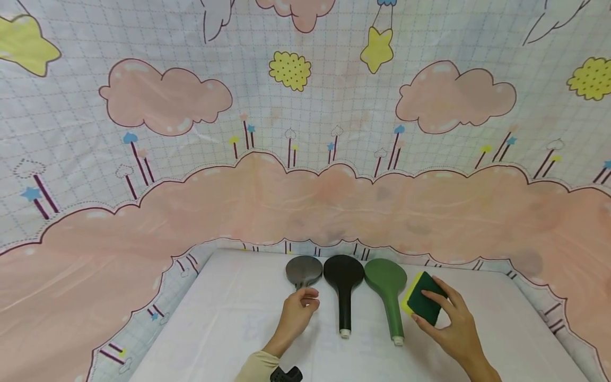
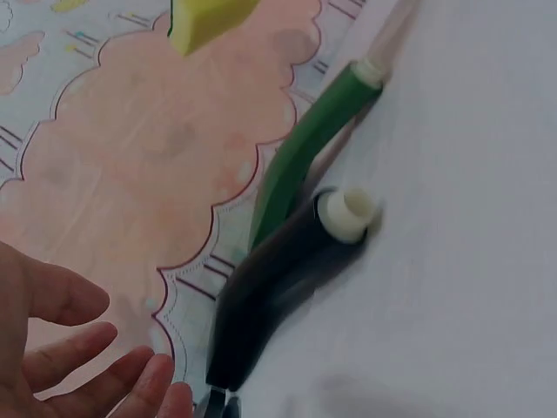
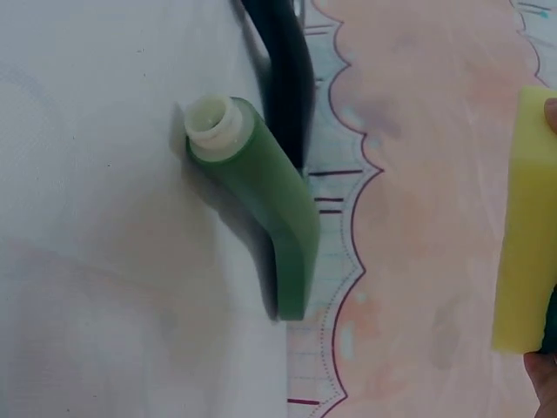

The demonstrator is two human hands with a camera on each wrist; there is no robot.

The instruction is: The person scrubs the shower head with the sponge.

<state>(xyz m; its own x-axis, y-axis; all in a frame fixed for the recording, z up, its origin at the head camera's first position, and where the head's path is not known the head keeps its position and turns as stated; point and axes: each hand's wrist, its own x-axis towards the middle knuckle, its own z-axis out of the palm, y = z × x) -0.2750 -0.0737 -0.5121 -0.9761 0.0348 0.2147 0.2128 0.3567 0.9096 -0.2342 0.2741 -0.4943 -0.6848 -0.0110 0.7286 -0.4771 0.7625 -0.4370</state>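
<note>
Three shower heads lie in a row on the white table: a grey one [image 1: 304, 270], a black one [image 1: 344, 276] and a green one [image 1: 386, 278]. My right hand [image 1: 453, 323] pinches a yellow and dark green sponge [image 1: 426, 300] just right of the green one. The sponge's yellow side [image 3: 526, 226] shows at the right edge of the right wrist view. Over the grey shower head's handle, which it hides, is my left hand [image 1: 295, 315]. In the left wrist view its loosely bent fingers [image 2: 130, 374] hold nothing. Whether it touches the handle I cannot tell.
The white table [image 1: 215, 318] ends just behind the shower heads. Beyond it hangs a cloth [image 1: 305, 207] printed with clouds and stars. A black object [image 1: 286, 374] sits by the left sleeve at the bottom edge.
</note>
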